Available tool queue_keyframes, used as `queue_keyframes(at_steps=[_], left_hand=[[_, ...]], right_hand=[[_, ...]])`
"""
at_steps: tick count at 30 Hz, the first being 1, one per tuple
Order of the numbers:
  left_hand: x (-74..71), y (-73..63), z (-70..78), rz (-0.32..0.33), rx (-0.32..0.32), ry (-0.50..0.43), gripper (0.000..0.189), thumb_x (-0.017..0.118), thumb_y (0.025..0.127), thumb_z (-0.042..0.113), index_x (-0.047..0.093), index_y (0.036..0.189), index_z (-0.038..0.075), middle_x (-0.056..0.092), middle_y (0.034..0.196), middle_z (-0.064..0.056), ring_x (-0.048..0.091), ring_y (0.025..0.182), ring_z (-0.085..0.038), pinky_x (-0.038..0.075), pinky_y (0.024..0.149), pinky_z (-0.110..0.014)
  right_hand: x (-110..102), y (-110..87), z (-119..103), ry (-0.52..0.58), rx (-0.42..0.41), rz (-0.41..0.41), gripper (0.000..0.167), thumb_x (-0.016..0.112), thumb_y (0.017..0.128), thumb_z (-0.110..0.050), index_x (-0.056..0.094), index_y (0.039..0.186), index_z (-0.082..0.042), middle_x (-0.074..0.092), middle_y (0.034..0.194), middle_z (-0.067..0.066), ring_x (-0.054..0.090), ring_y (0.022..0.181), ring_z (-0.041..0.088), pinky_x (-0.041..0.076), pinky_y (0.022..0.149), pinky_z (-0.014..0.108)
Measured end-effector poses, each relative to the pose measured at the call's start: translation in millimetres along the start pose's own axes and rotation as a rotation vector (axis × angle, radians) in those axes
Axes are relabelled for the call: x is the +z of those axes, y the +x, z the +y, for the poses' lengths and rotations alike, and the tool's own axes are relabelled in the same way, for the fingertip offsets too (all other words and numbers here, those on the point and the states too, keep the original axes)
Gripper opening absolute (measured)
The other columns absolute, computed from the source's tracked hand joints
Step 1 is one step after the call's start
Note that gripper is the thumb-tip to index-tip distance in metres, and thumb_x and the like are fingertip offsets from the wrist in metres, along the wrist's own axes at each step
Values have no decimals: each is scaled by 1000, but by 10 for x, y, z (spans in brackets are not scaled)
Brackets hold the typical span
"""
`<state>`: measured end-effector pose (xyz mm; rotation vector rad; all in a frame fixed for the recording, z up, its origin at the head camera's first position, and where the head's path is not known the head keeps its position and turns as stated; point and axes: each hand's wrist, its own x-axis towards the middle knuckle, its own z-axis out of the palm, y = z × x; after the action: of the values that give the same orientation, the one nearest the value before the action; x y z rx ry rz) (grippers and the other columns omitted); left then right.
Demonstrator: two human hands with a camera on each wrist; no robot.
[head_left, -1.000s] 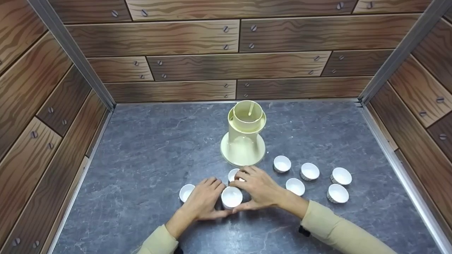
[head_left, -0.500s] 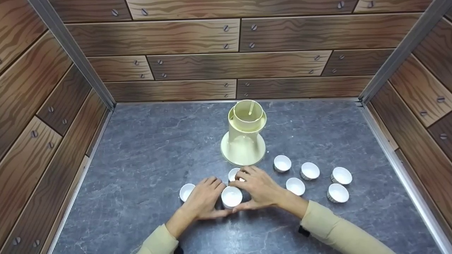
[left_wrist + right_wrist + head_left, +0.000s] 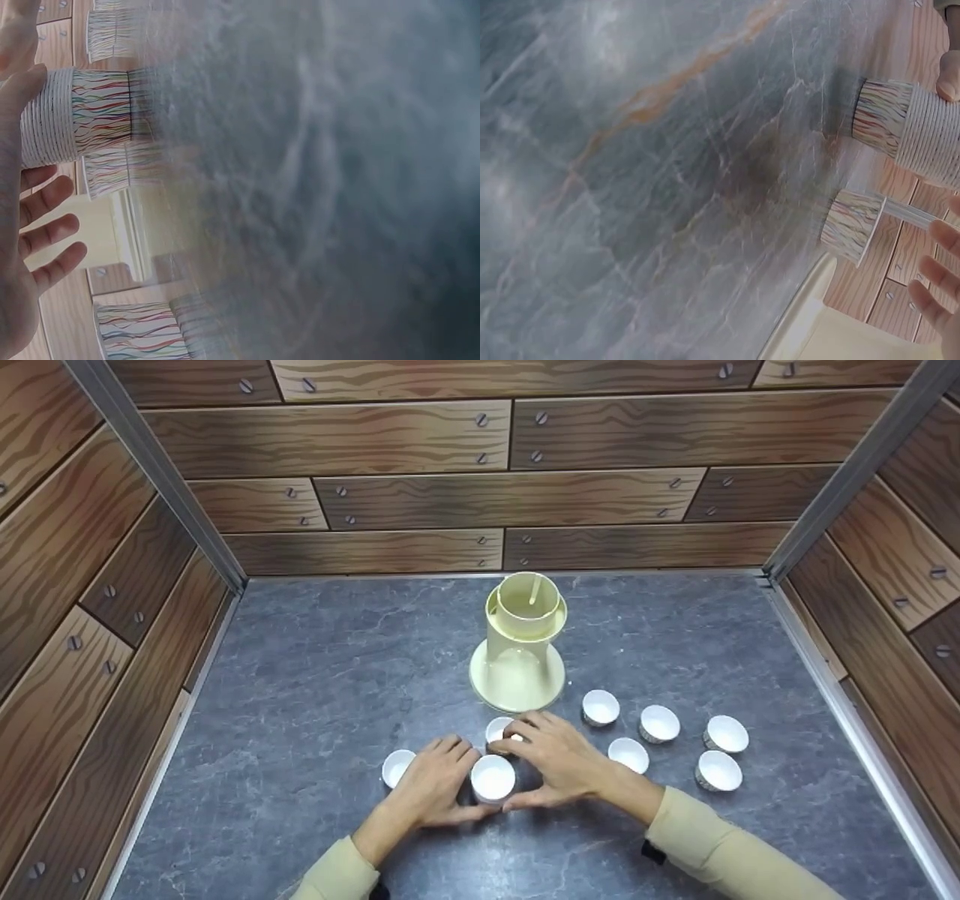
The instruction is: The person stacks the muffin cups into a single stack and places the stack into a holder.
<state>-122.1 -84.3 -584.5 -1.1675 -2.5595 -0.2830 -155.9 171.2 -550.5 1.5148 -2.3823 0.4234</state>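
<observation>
A stack of nested white paper baking cups (image 3: 493, 778) with coloured wavy lines stands upright between my hands. My left hand (image 3: 439, 787) holds it from the left, the thumb (image 3: 30, 84) against its ribbed side and the other fingers spread out past it. Around its right side curves my right hand (image 3: 559, 761), thumb and fingers apart, with a small gap showing by the stack. The right fingertips overlap a single cup (image 3: 498, 729) just behind the stack. Another single cup (image 3: 397, 767) stands left of the left hand, partly hidden by it.
A pale yellow-green stand (image 3: 517, 679) with a flared base and two nested round tubes on top rises behind the hands. Several single cups, one of them a cup (image 3: 659, 724), stand spread out to the right. Wood-patterned walls (image 3: 412, 502) enclose the dark marbled tabletop (image 3: 337, 660).
My right hand has shifted slightly right, its thumb drawing away from the left thumb and the stack. My left hand, the stack and the other cups stay in place.
</observation>
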Motion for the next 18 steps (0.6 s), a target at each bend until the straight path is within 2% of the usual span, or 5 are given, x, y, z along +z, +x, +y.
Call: queue_keyframes(at_steps=[8, 18], left_hand=[[-2, 18, -6, 21, 11, 12, 69, 62, 79, 77, 61, 104, 13, 61, 97, -2, 55, 91, -21, 49, 80, -38], [3, 17, -13, 18, 4, 7, 68, 66, 77, 76, 61, 103, 14, 61, 97, -1, 55, 91, -21, 49, 79, -38]], right_hand=[[-127, 11, 85, -17, -17, -10, 79, 57, 84, -77, 62, 135, -17, 60, 122, 2, 54, 108, 22, 46, 87, 40], [-281, 53, 195, -27, -18, -9, 83, 61, 82, -75, 59, 139, -15, 60, 124, 4, 54, 113, 24, 45, 94, 44]])
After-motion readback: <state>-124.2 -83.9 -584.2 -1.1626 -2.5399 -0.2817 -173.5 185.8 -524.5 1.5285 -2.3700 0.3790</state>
